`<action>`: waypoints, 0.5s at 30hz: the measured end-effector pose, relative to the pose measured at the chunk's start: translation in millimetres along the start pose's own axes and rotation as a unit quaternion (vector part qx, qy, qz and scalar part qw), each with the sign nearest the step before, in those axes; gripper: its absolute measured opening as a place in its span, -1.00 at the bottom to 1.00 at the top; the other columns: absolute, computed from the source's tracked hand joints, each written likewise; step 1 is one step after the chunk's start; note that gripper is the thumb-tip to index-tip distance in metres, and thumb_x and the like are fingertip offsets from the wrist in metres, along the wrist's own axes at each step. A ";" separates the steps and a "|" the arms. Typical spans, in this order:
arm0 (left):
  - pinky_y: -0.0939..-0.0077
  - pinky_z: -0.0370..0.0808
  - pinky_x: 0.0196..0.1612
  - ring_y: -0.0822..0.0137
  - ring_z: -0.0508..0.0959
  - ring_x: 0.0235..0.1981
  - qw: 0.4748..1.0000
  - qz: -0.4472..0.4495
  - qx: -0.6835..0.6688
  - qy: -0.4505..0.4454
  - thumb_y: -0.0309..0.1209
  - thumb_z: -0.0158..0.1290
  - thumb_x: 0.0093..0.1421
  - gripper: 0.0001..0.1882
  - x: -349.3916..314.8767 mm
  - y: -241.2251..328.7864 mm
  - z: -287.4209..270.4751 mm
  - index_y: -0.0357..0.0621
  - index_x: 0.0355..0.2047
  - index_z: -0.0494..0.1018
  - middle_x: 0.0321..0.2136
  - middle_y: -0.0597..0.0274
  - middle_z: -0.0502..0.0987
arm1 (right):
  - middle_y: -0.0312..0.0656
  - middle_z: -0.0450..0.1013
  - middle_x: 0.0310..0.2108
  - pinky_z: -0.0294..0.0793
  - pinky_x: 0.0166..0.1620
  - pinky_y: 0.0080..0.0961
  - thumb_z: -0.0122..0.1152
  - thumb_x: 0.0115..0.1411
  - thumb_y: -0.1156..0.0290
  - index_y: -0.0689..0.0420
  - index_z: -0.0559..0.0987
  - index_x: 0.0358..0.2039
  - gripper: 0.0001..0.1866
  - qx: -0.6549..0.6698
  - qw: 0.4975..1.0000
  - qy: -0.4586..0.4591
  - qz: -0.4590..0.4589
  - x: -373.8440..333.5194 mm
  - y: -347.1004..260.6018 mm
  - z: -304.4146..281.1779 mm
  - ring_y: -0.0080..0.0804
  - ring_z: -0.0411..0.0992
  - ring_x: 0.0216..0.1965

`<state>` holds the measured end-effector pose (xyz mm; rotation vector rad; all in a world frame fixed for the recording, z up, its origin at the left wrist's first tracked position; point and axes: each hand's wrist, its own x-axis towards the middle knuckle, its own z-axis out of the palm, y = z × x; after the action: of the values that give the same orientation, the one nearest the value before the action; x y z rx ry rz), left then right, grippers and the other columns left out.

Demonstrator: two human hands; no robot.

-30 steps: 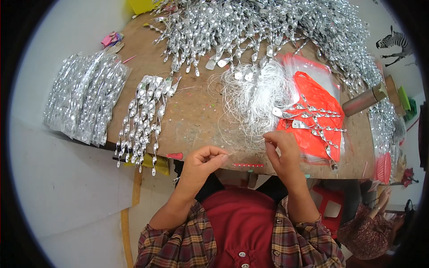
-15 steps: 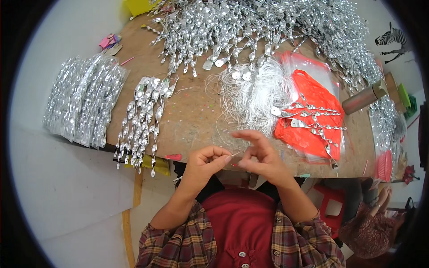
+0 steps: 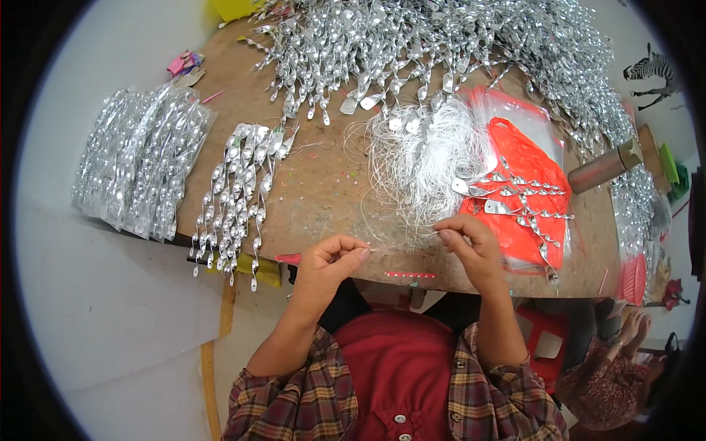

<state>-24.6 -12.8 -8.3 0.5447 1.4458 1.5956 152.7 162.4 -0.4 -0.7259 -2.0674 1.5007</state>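
Observation:
Near the table's front edge, my left hand [image 3: 327, 268] pinches a thin white string [image 3: 373, 249] between thumb and forefinger. My right hand [image 3: 474, 253] is closed too, thumb and forefinger together just below the bundle of white strings [image 3: 434, 158]. Whatever those right fingertips hold is too fine to make out. Several twisted silver strips [image 3: 528, 192] lie over a red plastic bag [image 3: 507, 143], right beyond my right hand. To the left, a group of twisted silver strips [image 3: 239, 180] hangs slightly over the table edge.
Packs of silver strips in clear bags [image 3: 140, 162] lie at the table's left. A large heap of silver twists [image 3: 412, 44] covers the far side. A metal flask [image 3: 603, 167] lies at the right. Another person [image 3: 607, 371] is at lower right, near a red stool [image 3: 543, 349].
My hands have moved apart: the right one went right and a little up, closing its spread fingers. The left keeps its pinch on the string. A red dotted strip at the table edge now shows fully.

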 end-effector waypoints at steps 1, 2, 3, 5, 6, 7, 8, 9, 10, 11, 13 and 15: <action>0.80 0.23 -0.42 0.70 0.30 -0.51 1.000 0.000 0.001 0.001 -0.46 0.09 0.14 -0.89 0.3 -0.7 0.2 -0.25 -0.35 0.51 -0.55 0.53 0.40 | -0.27 0.41 -0.45 0.36 -0.37 -0.65 0.13 0.14 0.53 0.22 0.56 -0.29 -0.87 0.001 1.000 0.000 0.000 1.5 0.8 -2.6 -0.59 0.37 -0.42; 0.80 0.22 -0.42 0.70 0.29 -0.51 1.000 0.000 -0.002 0.001 -0.46 0.09 0.14 -0.89 0.7 -1.6 0.8 -0.25 -0.35 0.51 -0.55 0.53 0.40 | -0.25 0.42 -0.45 0.36 -0.37 -0.64 0.14 0.11 0.55 0.22 0.56 -0.29 -0.87 -0.131 0.989 0.049 -0.055 4.0 0.9 -5.0 -0.56 0.38 -0.43; 0.80 0.22 -0.42 0.70 0.29 -0.51 1.000 0.001 -0.004 0.001 -0.47 0.09 0.14 -0.89 0.9 -2.1 1.6 -0.25 -0.35 0.51 -0.55 0.53 0.40 | -0.23 0.43 -0.45 0.36 -0.37 -0.62 0.16 0.08 0.57 0.22 0.56 -0.30 -0.85 -0.260 0.955 0.098 -0.110 5.2 0.5 -6.3 -0.53 0.39 -0.43; 0.79 0.26 -0.40 0.69 0.33 -0.50 1.000 0.003 0.013 -0.010 -0.48 0.09 0.13 -0.90 1.4 0.3 3.5 -0.25 -0.36 0.51 -0.53 0.49 0.43 | -0.21 0.44 -0.45 0.36 -0.37 -0.61 0.17 0.05 0.58 0.22 0.56 -0.31 -0.85 -0.223 0.965 0.085 -0.106 4.6 -8.0 -4.5 -0.49 0.40 -0.43; 0.78 0.30 -0.37 0.67 0.37 -0.48 0.999 0.005 0.030 -0.020 -0.50 0.08 0.12 -0.91 1.3 1.9 4.8 -0.25 -0.36 0.50 -0.51 0.45 0.46 | -0.19 0.44 -0.45 0.37 -0.36 -0.60 0.18 0.03 0.59 0.22 0.56 -0.32 -0.85 -0.186 0.974 0.072 -0.103 4.1 -13.6 -2.1 -0.45 0.41 -0.43; 0.78 0.30 -0.37 0.67 0.37 -0.48 0.999 0.005 0.030 -0.018 -0.50 0.08 0.12 -0.91 -0.2 2.6 6.0 -0.25 -0.36 0.50 -0.51 0.45 0.46 | -0.19 0.44 -0.45 0.37 -0.36 -0.60 0.18 0.03 0.59 0.22 0.56 -0.32 -0.85 -0.185 0.975 0.071 -0.104 2.9 -19.2 3.9 -0.45 0.41 -0.43; 0.78 0.29 -0.38 0.68 0.35 -0.49 0.999 0.004 0.033 -0.024 -0.50 0.07 0.13 -0.91 -0.1 4.3 10.1 -0.25 -0.36 0.50 -0.52 0.46 0.45 | -0.19 0.45 -0.45 0.37 -0.36 -0.59 0.19 0.02 0.59 0.22 0.56 -0.34 -0.85 -0.161 0.980 0.034 -0.109 0.4 -26.4 10.2 -0.45 0.41 -0.43; 0.78 0.28 -0.40 0.68 0.34 -0.50 0.999 0.003 0.035 -0.030 -0.51 0.06 0.13 -0.92 0.3 5.0 14.0 -0.26 -0.36 0.50 -0.52 0.47 0.44 | -0.18 0.46 -0.46 0.38 -0.36 -0.57 0.20 0.02 0.58 0.22 0.57 -0.35 -0.86 -0.136 0.984 -0.004 -0.115 -1.6 -31.6 17.0 -0.44 0.42 -0.44; 0.78 0.28 -0.40 0.68 0.34 -0.50 0.999 0.003 0.036 -0.030 -0.51 0.06 0.13 -0.92 0.1 4.1 16.9 -0.26 -0.36 0.50 -0.52 0.47 0.44 | -0.18 0.46 -0.47 0.37 -0.36 -0.52 0.23 -0.01 0.57 0.19 0.57 -0.36 -0.86 -0.142 0.980 -0.006 -0.136 -2.5 -34.5 24.4 -0.40 0.41 -0.45; 0.78 0.27 -0.40 0.69 0.33 -0.50 0.999 0.005 0.022 -0.033 -0.51 0.06 0.14 -0.92 -0.1 2.8 19.8 -0.26 -0.37 0.50 -0.52 0.47 0.43 | -0.18 0.46 -0.47 0.37 -0.36 -0.52 0.23 -0.01 0.57 0.19 0.57 -0.36 -0.86 -0.141 0.981 -0.006 -0.136 -1.8 -35.7 27.4 -0.40 0.41 -0.45; 0.78 0.26 -0.41 0.69 0.33 -0.50 0.999 0.006 0.008 -0.036 -0.51 0.06 0.14 -0.92 -0.1 2.5 24.4 -0.26 -0.37 0.50 -0.53 0.48 0.43 | -0.18 0.42 -0.51 0.33 -0.31 -0.38 0.19 0.02 0.50 0.14 0.55 -0.31 -0.83 -0.166 0.970 -0.064 -0.164 -0.7 -36.6 30.8 -0.23 0.41 -0.43; 0.79 0.27 -0.40 0.69 0.33 -0.49 0.998 0.028 0.016 -0.050 -0.51 0.06 0.15 -0.91 -0.1 5.1 27.4 -0.26 -0.35 0.50 -0.52 0.48 0.43 | -0.18 0.42 -0.51 0.32 -0.31 -0.39 0.19 0.02 0.51 0.13 0.54 -0.30 -0.82 -0.180 0.967 -0.058 -0.173 -0.4 -34.1 32.9 -0.23 0.41 -0.43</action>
<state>-4.3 2.7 2.6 0.6797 1.3942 1.5679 126.7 130.2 22.9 -0.3754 -2.4387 1.0094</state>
